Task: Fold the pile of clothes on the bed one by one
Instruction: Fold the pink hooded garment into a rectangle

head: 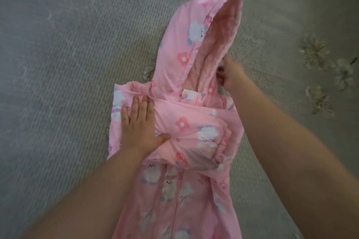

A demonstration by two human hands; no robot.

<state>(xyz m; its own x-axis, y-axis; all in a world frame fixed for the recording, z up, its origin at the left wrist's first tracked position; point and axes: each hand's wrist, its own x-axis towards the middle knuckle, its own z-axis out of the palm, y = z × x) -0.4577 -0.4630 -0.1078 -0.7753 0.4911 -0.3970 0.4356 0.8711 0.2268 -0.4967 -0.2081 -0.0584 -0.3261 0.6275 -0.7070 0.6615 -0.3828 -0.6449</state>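
A pink hooded jacket [194, 141] printed with flowers and white animals lies on the bed, its hood [206, 40] stretched away from me. A sleeve is folded across the chest. My left hand [139, 124] presses flat on the jacket's left shoulder, fingers straight and thumb on the folded sleeve. At the hood's lower right edge, my right hand [231, 73] pinches the fabric.
The bed is covered by a grey-green ribbed sheet [77, 44] with pale flower prints [318, 58] at the right. No other clothes show in this view.
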